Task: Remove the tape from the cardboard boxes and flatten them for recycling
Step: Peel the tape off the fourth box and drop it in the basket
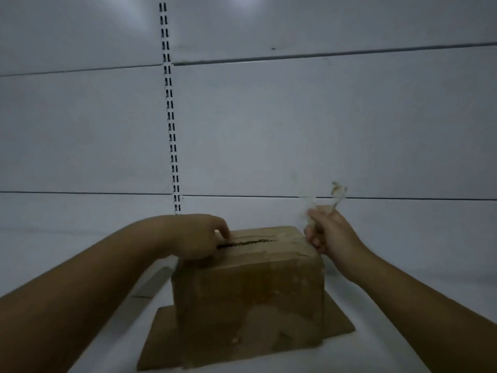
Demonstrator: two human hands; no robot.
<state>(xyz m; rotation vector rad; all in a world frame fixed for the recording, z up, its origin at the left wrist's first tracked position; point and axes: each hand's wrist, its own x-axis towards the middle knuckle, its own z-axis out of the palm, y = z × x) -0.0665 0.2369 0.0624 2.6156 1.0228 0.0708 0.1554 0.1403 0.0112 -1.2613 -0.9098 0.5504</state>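
Peeling the tape [334, 196] off the cardboard box [250, 286] is, as I judge it, the step in hand.

In the head view, my right hand [329, 232] is just above the box's top right corner. Its fingers are curled round a crumpled strip of clear tape that rises above my knuckles. I cannot tell whether the strip's lower end is attached to the box.

My left hand [197, 238] lies on the left end of the box's top, holding nothing. Its fingers press down, and the forefinger is at the dark centre seam.

To do this well, I should pull low and along the seam, not straight up, while the left hand pins the box so it neither lifts nor slides. A steady pull should spare the paper face and stop the strip from snapping.

The box stands upright and closed on a flattened cardboard sheet [340, 328], which shows at its left, right and near sides. The box is brown, scuffed and blotchy. Glossy patches on its front face may be more tape, and a small tear shows near the top right edge. Behind the box, a slotted upright [172, 130] runs up the pale wall panels.
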